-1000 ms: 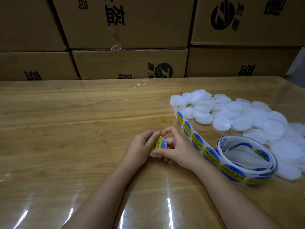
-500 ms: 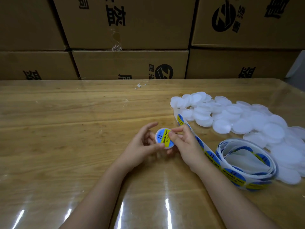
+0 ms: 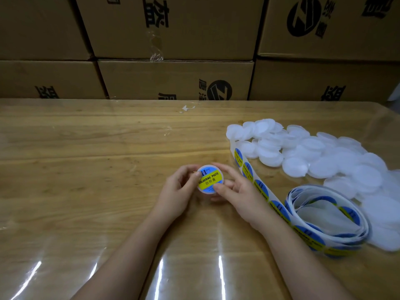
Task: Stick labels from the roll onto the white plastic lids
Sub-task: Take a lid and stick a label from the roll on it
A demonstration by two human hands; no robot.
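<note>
At frame centre the labelled lid [image 3: 210,179] now faces up, flat (it was tilted edge-on 1 second ago). The left hand [image 3: 177,191] and right hand [image 3: 238,191] each grip its rim, so this 1 looks finished.

Two bare hands, left hand [image 3: 179,189] and right hand [image 3: 236,189], slim-fingered, with short, plain nails visible on the thumbs and a few fingertips. Bare forearms as well, left forearm [image 3: 129,245] and right forearm [image 3: 303,256], uncovered from the wrists right down to the near edge of the view, broadening toward the elbows. Smooth in outline throughout; upper arms and everything beyond cut off by the frame.
</note>
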